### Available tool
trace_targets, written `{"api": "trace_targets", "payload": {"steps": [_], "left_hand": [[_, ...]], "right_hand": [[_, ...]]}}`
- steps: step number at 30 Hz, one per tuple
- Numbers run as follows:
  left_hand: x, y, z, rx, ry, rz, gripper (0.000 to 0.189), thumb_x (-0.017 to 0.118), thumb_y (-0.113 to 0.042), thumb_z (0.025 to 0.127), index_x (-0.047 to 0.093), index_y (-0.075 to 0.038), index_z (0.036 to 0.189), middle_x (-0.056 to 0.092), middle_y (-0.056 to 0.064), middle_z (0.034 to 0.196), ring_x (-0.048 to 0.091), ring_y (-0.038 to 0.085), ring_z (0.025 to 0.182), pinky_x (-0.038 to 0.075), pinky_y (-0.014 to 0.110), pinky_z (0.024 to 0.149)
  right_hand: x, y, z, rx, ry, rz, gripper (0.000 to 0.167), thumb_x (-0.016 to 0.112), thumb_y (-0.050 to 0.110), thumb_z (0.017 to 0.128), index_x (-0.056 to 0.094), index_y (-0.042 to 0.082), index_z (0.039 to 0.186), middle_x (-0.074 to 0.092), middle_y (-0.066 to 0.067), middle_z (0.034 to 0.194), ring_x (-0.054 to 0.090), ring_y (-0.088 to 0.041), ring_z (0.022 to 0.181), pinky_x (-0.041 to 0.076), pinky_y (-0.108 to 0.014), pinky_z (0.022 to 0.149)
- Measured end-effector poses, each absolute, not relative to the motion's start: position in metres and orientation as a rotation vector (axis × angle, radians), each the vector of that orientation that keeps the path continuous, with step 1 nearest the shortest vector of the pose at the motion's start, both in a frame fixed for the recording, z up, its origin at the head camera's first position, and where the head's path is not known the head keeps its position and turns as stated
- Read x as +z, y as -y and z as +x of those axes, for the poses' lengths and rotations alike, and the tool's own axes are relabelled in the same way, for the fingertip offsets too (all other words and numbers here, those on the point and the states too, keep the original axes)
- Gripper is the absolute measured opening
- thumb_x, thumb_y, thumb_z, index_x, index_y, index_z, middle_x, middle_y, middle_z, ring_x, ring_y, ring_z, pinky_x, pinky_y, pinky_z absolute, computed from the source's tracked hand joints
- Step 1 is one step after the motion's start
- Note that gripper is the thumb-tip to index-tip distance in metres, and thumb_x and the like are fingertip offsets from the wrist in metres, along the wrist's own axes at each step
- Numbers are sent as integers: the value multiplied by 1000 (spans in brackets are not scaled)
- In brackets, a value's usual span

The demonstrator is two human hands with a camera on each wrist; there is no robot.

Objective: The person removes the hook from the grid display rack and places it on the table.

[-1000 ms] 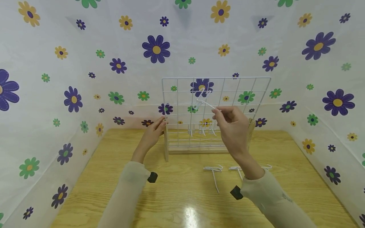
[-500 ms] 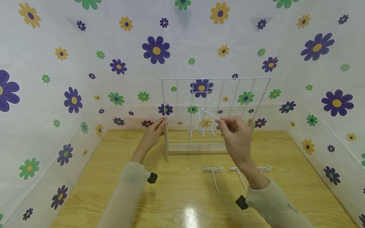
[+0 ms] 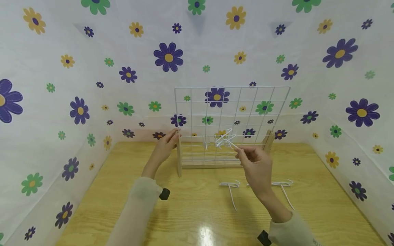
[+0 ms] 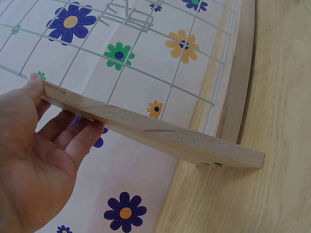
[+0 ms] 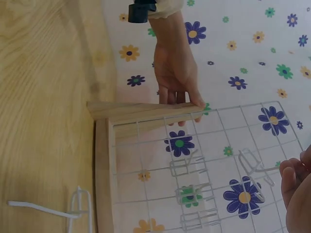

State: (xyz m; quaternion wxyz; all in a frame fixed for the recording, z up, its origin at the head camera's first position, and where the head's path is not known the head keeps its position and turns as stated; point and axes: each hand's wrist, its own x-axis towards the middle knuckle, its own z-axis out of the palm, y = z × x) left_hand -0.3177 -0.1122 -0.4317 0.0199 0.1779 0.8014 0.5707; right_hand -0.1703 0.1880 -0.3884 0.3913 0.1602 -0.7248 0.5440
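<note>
A white wire grid panel (image 3: pixel 234 87) stands in a wooden frame. My left hand (image 3: pixel 166 145) holds the upper end of its left wooden side post (image 4: pixel 146 127), thumb on one face and fingers on the other. Between thumb and fingertips, my right hand (image 3: pixel 256 171) pinches the long prong of a white wire hook (image 3: pixel 226 137). That hook's looped end points at the grid, in front of several hung hooks (image 5: pixel 180 168); whether it touches the wire cannot be told. The right wrist view shows the right hand (image 5: pixel 299 187) only partly, at its edge.
On the wooden table (image 3: pixel 129 205) lie more white hooks: one (image 3: pixel 230 185) before the frame, another (image 3: pixel 282 183) to its right, and one mostly behind my right hand. A right wooden post (image 3: pixel 268 141) and a flowered backdrop (image 3: pixel 141 92) stand behind.
My right hand has lowered with the hook, from the grid's middle rows to the level of the hung hooks. The left hand keeps its hold on the post. The head view has tilted slightly up.
</note>
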Motion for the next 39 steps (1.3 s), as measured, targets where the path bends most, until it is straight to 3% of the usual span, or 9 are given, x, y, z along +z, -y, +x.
{"api": "trace_targets", "payload": {"steps": [5, 12, 21, 28, 39], "left_hand": [[-434, 112, -318, 1777, -2487, 551, 58, 44, -48, 110, 38, -21, 162, 49, 17, 155, 51, 34, 139, 51, 41, 109], [-433, 111, -317, 1772, -2497, 535, 59, 45, -48, 110, 38, -21, 162, 51, 14, 154, 50, 33, 140, 51, 41, 109], [-433, 111, -316, 1800, -2481, 537, 58, 45, -47, 110, 38, -20, 161, 51, 14, 154, 50, 34, 140, 51, 42, 109], [-428, 111, -312, 1798, -2462, 536, 57, 43, -43, 112, 36, -19, 162, 48, 16, 156, 47, 37, 142, 49, 45, 111], [-433, 111, -315, 1792, -2473, 541, 60, 44, -49, 110, 36, -21, 163, 49, 14, 155, 49, 34, 141, 50, 42, 110]], "right_hand": [[-406, -188, -163, 1380, 1876, 380, 10, 72, -16, 88, 71, -9, 95, 69, -22, 75, 59, -1, 61, 42, -10, 48], [-422, -185, -155, 1411, 1890, 359, 12, 73, -16, 88, 72, -5, 94, 70, -9, 76, 59, -5, 60, 45, -12, 48], [-415, -164, -131, 1437, 1940, 278, 11, 70, -22, 84, 70, -12, 89, 68, -22, 72, 57, -1, 58, 40, -11, 45], [-435, -159, -128, 1441, 2030, 241, 11, 74, -15, 86, 72, -5, 89, 71, -12, 72, 56, -12, 51, 30, -13, 37], [-447, -146, -125, 1456, 2063, 297, 14, 74, -18, 83, 71, -6, 88, 72, -10, 74, 58, -15, 51, 34, -12, 37]]}}
